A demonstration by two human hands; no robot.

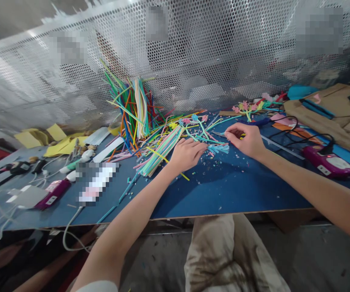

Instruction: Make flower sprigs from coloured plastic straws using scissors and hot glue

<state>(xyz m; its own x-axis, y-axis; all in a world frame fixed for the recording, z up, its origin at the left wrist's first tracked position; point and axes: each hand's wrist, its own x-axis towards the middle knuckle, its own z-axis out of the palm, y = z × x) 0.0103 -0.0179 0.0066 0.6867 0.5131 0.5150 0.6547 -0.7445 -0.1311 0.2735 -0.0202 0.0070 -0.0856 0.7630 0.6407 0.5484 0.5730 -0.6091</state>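
My left hand [188, 154] rests palm down with bent fingers beside a bundle of thin pastel stems [159, 156], which look like pipe cleaners. Its fingertips hide whatever they hold and lie close to a light-blue fringed piece [218, 149]. To the right, my right hand [246, 140] pinches thumb and forefinger together, the thing between them too small to name. A pointed metal tip [219, 134] shows left of those fingers, and a dark-blue handle [257, 122] behind the hand. Stems with pink and blue flower-like ends [195, 118] lie beyond both hands.
A tall heap of coloured stems [140, 107] leans against the perforated metal screen [193, 61]. Left are a phone [97, 184], white cables and a purple power strip [53, 194]; another purple strip [328, 162] sits right. Small clippings dot the blue tabletop [199, 198]. Another person's arm [3, 259] shows lower left.
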